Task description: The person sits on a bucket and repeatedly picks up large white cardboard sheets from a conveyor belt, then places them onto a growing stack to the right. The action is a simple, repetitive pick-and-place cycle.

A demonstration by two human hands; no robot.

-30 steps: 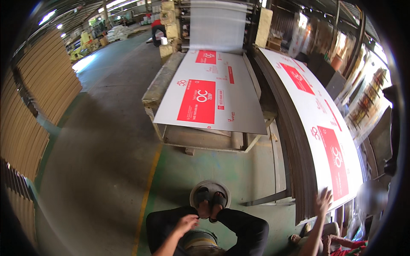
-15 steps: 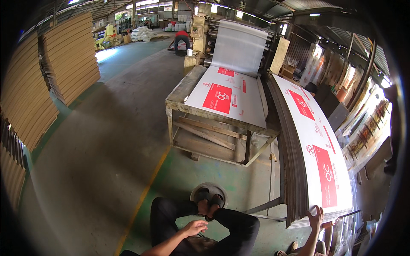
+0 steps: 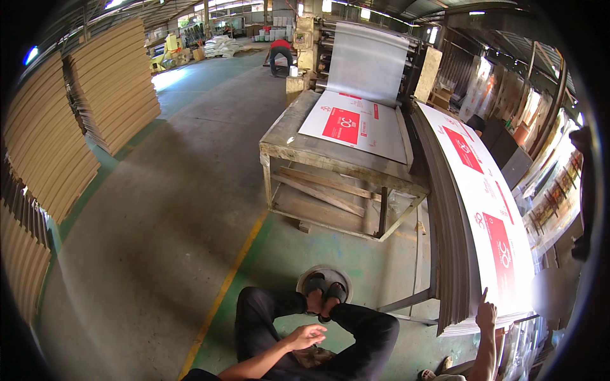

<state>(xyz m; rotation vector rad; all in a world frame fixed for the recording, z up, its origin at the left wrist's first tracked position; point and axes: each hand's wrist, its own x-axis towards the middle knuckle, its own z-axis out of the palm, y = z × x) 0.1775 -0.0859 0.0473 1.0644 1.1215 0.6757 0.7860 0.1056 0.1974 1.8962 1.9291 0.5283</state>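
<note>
My left hand (image 3: 307, 336) hovers over my lap between my bent knees. Its fingers are loosely bent and apart, with nothing in them, so it is open. Of my right hand nothing shows. At the right stands a tall stack of printed sheets (image 3: 473, 178), white with red blocks on top. A bare hand (image 3: 487, 313) touches the stack's near end with one finger stretched out; it seems to belong to a person seated at my right, whose feet (image 3: 438, 368) appear beside it. Ahead, another printed sheet (image 3: 381, 136) lies on a worn table (image 3: 343, 162) below a roller machine.
A translucent film (image 3: 368, 63) hangs down the machine's front. Tall stacks of brown board (image 3: 111, 82) stand at the left. A person in a red top (image 3: 279, 54) bends over at the back. My sandalled feet (image 3: 324, 292) rest on a round base (image 3: 346, 286).
The sheet on the table has slid back from the near edge towards the rollers. The other person's hand has gone from gripping the stack's corner to pointing one finger. My view has shifted slightly.
</note>
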